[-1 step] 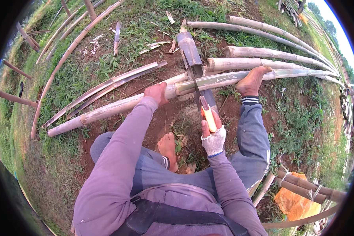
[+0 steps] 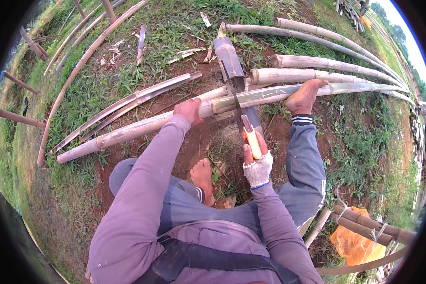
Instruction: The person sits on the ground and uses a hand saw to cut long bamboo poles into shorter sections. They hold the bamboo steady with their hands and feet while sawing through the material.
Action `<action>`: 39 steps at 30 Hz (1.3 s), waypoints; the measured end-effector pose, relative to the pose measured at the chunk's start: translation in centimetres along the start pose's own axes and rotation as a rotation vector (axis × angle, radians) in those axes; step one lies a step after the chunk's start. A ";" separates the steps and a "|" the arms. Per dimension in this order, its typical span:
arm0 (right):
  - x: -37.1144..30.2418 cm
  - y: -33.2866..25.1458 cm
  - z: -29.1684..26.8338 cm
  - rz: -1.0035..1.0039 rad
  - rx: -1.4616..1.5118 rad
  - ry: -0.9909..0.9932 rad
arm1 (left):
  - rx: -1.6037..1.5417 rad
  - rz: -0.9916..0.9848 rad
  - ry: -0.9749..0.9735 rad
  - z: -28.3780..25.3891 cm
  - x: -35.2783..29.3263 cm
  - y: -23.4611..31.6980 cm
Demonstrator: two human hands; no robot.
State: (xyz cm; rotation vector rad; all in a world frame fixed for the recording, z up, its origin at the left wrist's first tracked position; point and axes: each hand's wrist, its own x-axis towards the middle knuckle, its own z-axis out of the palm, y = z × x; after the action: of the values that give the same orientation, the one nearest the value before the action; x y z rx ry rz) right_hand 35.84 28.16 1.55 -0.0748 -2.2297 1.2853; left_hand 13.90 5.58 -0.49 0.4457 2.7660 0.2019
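Grassy ground (image 2: pixel 348 139), orange mesh (image 2: pixel 352 242), saw (image 2: pixel 246 124) across bamboo pole (image 2: pixel 265 96)

Saw (image 2: pixel 247 124) barely farther right

Green grass (image 2: pixel 352 146) in daylight, patches of reddish-brown soil (image 2: pixel 187 151), distant trees (image 2: pixel 394 27) at right, bright pale sky (image 2: pixel 408 34).

The left grip (image 2: pixel 188 111) curls, back side up, and the left arm (image 2: pixel 144 182) runs long and almost straight behind it. The right grip (image 2: pixel 258 164) curls too, closer in, its thumb (image 2: pixel 247 155) on the left. The right arm (image 2: pixel 281 222) slants back from it.
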 end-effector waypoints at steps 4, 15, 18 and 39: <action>-0.7 -7.6 -5.2 0.144 -0.073 -0.106 | -0.009 -0.017 -0.023 -0.3 -0.8 -0.4; 7.0 -2.3 1.5 0.143 -0.062 -0.087 | -0.027 -0.039 0.007 -1.2 0.5 -0.3; 0.9 -4.2 -3.1 0.124 -0.063 -0.111 | -0.034 -0.040 0.007 -1.3 0.6 -1.0; -0.4 -1.9 -4.9 0.107 -0.107 -0.152 | -0.034 -0.008 -0.001 -1.6 0.3 -0.4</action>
State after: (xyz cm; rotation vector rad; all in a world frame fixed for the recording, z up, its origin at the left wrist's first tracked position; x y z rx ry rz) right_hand 39.08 30.84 4.83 -0.1425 -2.4537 1.2645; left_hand 13.01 5.17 0.88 0.4258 2.7591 0.2458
